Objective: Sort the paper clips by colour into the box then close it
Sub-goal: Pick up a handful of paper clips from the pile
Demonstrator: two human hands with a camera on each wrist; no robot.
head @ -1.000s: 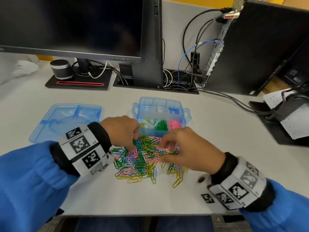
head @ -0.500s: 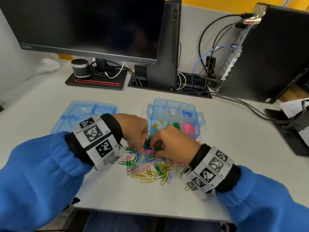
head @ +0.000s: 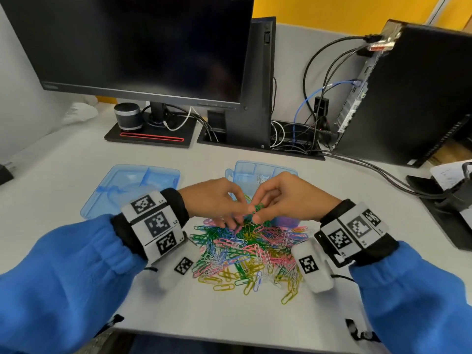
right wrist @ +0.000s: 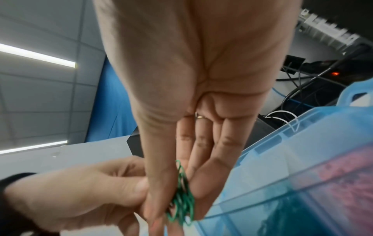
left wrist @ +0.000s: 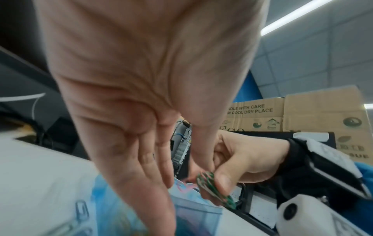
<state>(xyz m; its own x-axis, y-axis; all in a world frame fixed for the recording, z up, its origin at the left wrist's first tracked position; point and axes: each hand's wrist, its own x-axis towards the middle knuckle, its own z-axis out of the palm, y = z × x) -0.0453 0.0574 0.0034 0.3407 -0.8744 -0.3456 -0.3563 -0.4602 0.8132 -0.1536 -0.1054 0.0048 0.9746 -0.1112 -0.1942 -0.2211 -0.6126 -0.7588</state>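
Between the heap and the box, your two hands meet just above the desk [head: 76, 159]. Your right hand [head: 293, 198] pinches a small bunch of green paper clips [head: 258, 208] between thumb and forefinger; the right wrist view shows the same green bunch [right wrist: 182, 202] clamped against the thumb, with the other fingers [right wrist: 203, 143] lying fairly straight beside it. Your left hand [head: 212, 200] reaches in from the other side, its fingertips touching the right thumb beside the bunch; its fingers point down and are only loosely bent, and you cannot tell from these views whether it grips any clip of its own. Below and nearer to you lies the mixed pile of paper clips [head: 245, 254], green, pink, yellow, blue and white, spread loose on the desk. Just behind your hands stands the blue compartment box [head: 255, 169], open, with white clips visible in a rear compartment; most of it is hidden by your hands. Its lid [head: 132, 185] lies flat to the left, well apart from the box. Farther back stand a monitor [head: 143, 47] and a computer tower [head: 419, 98] with cables.
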